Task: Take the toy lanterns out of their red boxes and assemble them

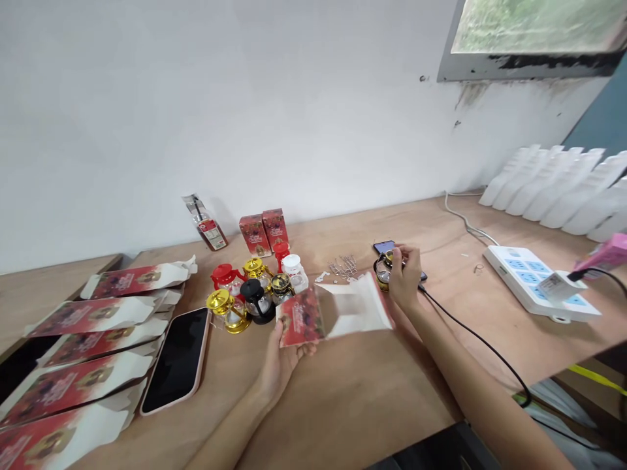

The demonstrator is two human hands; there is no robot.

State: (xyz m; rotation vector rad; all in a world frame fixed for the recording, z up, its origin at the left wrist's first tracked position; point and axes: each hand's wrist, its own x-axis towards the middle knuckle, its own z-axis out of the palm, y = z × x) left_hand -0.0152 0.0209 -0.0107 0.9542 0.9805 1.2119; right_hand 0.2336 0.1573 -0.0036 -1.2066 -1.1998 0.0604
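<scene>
My left hand [289, 352] is wrapped round the lower end of a red Christmas gift box [301, 318], which lies on its side with its white flaps open to the right. To the right of those flaps, my right hand [406, 277] pinches the top of a small black-and-gold lantern [383, 271]. Behind the box stands a group of small lanterns: a red one [228, 277], a gold one [228, 310], a black one [255, 300] and a white one [294, 267], among several others.
Flattened red cartons [73, 385] overlap at the left beside a large phone [177, 359]. Two closed red boxes [255, 235] and a bottle [211, 232] stand near the wall. Small metal hooks [344, 266] lie behind the flaps. A power strip [533, 277] and black cable [470, 333] occupy the right.
</scene>
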